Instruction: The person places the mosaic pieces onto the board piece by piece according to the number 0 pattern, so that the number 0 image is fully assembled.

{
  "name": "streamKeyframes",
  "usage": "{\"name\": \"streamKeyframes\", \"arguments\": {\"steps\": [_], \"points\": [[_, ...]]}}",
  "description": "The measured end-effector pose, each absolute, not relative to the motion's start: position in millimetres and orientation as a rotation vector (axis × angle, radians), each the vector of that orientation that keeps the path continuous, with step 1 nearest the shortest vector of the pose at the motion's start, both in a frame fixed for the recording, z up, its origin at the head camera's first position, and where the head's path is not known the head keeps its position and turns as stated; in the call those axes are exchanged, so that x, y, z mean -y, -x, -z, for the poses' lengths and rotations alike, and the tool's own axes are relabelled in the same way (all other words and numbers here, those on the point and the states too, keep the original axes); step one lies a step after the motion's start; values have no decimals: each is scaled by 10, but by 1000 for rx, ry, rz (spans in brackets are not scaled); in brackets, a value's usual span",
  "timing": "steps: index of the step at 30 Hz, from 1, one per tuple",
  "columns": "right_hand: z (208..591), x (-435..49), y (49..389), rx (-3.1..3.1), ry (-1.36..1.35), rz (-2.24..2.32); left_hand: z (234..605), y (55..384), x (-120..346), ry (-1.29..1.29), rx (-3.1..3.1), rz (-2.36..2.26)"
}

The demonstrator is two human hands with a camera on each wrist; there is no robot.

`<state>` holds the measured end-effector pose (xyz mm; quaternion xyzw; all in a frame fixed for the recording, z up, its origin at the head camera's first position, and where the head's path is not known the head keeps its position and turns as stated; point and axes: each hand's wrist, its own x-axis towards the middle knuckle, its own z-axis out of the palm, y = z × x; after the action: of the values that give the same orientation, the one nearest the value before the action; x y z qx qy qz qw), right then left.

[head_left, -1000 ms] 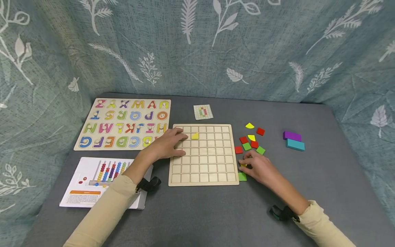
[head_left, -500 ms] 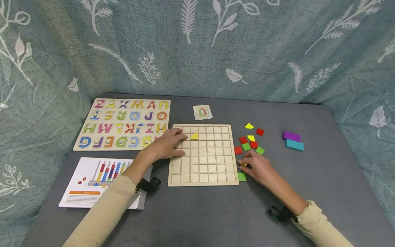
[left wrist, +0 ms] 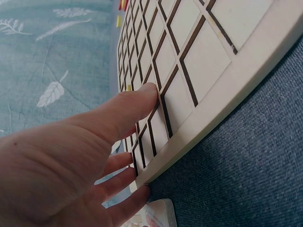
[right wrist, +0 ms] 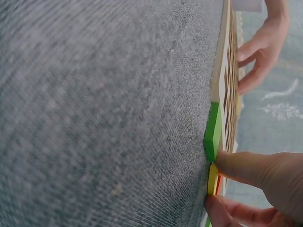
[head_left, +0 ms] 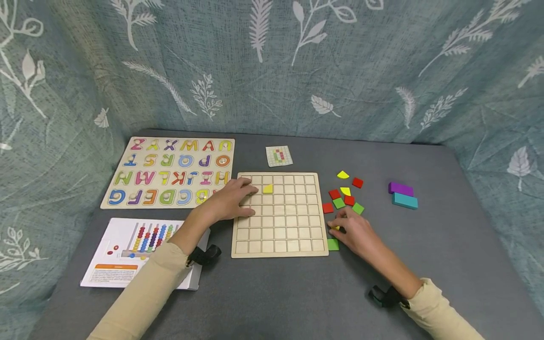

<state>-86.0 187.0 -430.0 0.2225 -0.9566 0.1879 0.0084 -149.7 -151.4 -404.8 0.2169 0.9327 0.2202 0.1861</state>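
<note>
A wooden grid board [head_left: 280, 233] lies in the middle of the table, with a yellow round-cornered tile [head_left: 267, 189] in one of its far-left squares. My left hand [head_left: 231, 198] rests on the board's left side, fingers extended; the left wrist view shows the thumb [left wrist: 142, 97] on the grid. Just off the board's right edge, my right hand [head_left: 354, 229] pinches a yellow tile [right wrist: 213, 178] between thumb and finger, low at the tabletop. Its outline is mostly hidden by the fingers. Beside it a green square tile [head_left: 333, 244] touches the board's edge.
Several red squares [head_left: 358, 182], green squares [head_left: 338, 203] and yellow pieces [head_left: 343, 174] lie right of the board. A pattern card [head_left: 279, 156] is behind it. Left are an alphabet puzzle [head_left: 167, 172] and an abacus box [head_left: 114, 255]; far right, purple [head_left: 401, 189] and teal blocks [head_left: 405, 200].
</note>
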Motion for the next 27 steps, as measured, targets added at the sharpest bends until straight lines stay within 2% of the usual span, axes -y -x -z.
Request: {"name": "streamKeyframes", "arguments": {"steps": [23,27], "points": [[4256,-1845,937,2992,-597,-751,4046,1497,1520,-617,-2626,-608],[4156,-1782,1067,2933,-708,-776,4042,1500,1532,-613,-2618,-609]]}}
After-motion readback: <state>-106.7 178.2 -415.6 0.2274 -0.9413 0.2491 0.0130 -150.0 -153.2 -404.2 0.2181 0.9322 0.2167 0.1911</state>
